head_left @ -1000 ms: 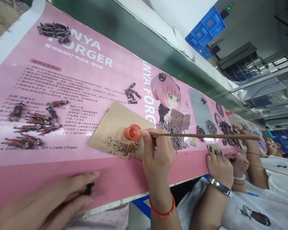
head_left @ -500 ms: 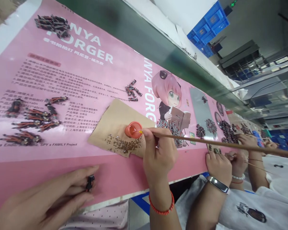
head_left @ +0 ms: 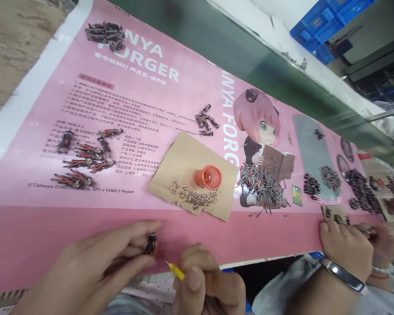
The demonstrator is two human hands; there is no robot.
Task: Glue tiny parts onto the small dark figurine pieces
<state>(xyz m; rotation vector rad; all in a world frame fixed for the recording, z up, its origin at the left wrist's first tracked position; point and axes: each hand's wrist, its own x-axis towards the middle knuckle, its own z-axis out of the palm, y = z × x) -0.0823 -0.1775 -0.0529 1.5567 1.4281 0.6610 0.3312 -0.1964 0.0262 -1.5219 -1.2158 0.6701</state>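
My left hand (head_left: 108, 262) pinches a small dark figurine (head_left: 151, 243) between thumb and fingers, just above the front of the pink mat. Close to its right, my right hand (head_left: 210, 280) grips a thin stick with a yellow tip (head_left: 176, 271). A fine pale point on the stick faces the figurine, with a small gap between them. Beyond both hands, a small orange-red cup (head_left: 209, 177) stands on a piece of brown cardboard (head_left: 170, 164). Tiny dark bits (head_left: 197, 199) are scattered in front of the cup.
Several figurines (head_left: 88, 153) lie at left, with a pile (head_left: 105, 35) farther back and a small group (head_left: 206, 120) beyond the cardboard. Thin grey-and-red pieces (head_left: 262, 186) are heaped right of the cup. At right, a co-worker's hand (head_left: 344, 245) works beside other people's hands.
My right hand has drawn the stick out of the cup and brought it down and left, beside the figurine. The view has shifted, and my left hand still holds the figurine.
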